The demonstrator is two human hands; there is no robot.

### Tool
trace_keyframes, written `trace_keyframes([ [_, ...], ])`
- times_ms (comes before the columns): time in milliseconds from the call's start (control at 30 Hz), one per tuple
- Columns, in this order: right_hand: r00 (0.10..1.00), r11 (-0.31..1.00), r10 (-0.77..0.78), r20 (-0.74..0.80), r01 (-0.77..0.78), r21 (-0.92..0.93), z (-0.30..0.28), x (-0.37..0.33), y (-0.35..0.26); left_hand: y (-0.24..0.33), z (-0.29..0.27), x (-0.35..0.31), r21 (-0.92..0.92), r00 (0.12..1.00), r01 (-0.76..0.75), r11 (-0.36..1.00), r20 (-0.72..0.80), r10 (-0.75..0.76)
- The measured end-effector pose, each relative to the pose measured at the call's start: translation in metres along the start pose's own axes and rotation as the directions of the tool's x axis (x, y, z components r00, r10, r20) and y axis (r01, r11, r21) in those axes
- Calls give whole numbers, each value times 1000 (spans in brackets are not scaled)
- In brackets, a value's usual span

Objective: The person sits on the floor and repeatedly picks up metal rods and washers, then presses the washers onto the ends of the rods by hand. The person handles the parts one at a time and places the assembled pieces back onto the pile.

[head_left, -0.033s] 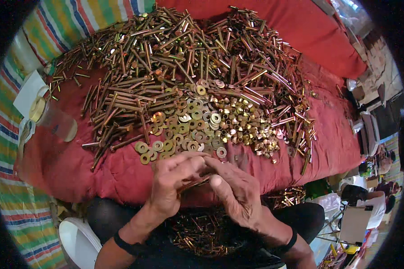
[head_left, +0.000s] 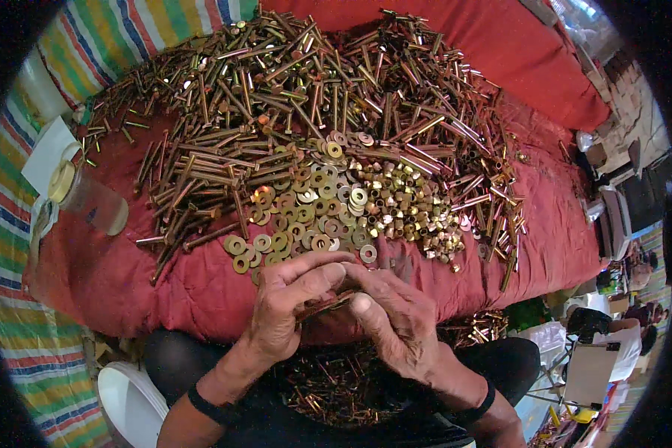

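Observation:
Just in front of the red cloth's near edge, my left hand (head_left: 287, 302) and my right hand (head_left: 396, 313) meet at the fingertips. Between them lies a copper-coloured bolt (head_left: 319, 307), mostly covered by my fingers. The left fingers wrap round its shaft, while the right thumb and fingers close over the other end; a washer may be there, but it is too hidden to tell. Right beyond my hands are loose flat washers (head_left: 306, 216), with a heap of brassy nuts (head_left: 407, 201) to their right. Long bolts (head_left: 239, 89) are piled behind both.
A red cloth (head_left: 127, 284) covers the padded work surface. At the left stands a clear jar (head_left: 101, 205) with a pale lid. More bolts (head_left: 343, 392) lie below, between my legs. A white bucket (head_left: 131, 403) is at lower left. Another person (head_left: 623, 336) appears far right.
Both hands have shifted only slightly, the right fingers lifting a little around the bolt. The piles have not moved.

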State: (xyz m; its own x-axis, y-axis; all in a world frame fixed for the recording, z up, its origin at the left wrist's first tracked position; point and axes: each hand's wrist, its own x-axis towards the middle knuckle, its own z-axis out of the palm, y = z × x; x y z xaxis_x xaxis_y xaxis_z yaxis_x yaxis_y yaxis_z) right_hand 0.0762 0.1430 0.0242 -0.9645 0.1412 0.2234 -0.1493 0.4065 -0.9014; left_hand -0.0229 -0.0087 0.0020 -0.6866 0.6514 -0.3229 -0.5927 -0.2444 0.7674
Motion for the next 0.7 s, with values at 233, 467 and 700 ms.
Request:
trace_keyframes([
  [233,989,857,81,-120,-131,-498,-85,11,16,-3,-7,1,255,982,-50,966,191,0],
  [467,999,704,-43,3,32,-709,-97,-6,60,-25,7,19,221,923,-384,897,104,369],
  [700,996,399,-51,76,90,-913,-93,-5,81,-25,4,15,212,973,-231,950,71,221],
])
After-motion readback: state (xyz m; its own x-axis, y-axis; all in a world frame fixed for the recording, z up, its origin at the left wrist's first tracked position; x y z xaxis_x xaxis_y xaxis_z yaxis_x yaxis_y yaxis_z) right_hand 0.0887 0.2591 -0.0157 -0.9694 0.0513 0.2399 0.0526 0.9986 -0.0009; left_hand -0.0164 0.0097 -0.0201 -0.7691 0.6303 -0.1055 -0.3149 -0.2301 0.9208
